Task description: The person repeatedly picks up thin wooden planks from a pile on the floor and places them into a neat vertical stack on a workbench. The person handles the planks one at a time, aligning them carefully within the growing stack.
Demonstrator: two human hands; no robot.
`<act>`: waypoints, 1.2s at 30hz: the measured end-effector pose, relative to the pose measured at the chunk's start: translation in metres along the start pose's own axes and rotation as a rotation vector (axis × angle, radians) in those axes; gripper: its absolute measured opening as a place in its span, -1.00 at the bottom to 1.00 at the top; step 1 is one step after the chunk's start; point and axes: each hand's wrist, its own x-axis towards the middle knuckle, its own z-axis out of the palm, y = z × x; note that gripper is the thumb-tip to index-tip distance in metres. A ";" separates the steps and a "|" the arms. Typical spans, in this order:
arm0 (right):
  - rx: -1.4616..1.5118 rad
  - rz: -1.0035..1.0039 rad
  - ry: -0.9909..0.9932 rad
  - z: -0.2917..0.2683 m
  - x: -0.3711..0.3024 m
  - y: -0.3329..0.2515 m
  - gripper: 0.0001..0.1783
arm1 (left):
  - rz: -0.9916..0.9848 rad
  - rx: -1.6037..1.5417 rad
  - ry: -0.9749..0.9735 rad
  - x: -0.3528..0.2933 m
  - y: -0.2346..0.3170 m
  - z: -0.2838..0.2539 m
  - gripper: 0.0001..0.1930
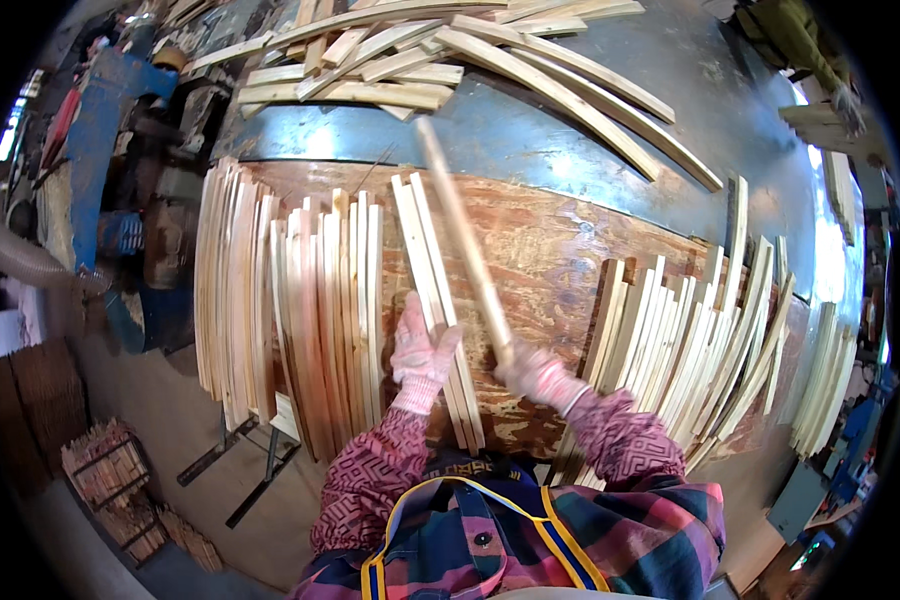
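My left hand [422, 352], in a pinkish work glove, is closed around a pair of pale wooden strips [435, 280] lying side by side on the plywood board. Its thumb reaches across toward their right side. My right hand [540, 376], gloved alike, grips the near end of a single wooden strip [462, 225]. That strip slants up and to the left, smeared by motion, its far end near the metal tabletop. Left of my left hand stands a row of strips [315, 320] packed closely together. Another row of strips [670, 330] lies right of my right hand.
Loose wooden boards [560, 90] lie in a jumble across the far bluish metal tabletop [360, 135]. A blue machine [100, 150] stands at the left. Bundled wood pieces [110, 470] sit on the floor at lower left, near dark metal stand legs [260, 490].
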 end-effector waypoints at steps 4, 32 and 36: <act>-0.523 -0.287 -0.074 0.002 0.006 -0.014 -0.50 | -0.150 0.444 -0.173 0.029 0.051 0.011 0.03; -0.666 0.711 0.938 -0.382 0.032 0.037 -0.33 | 1.462 4.054 1.199 0.103 0.140 0.024 -0.17; -0.741 0.297 0.976 -0.365 -0.019 0.022 -0.31 | 1.482 4.237 1.061 0.092 0.123 0.032 -0.48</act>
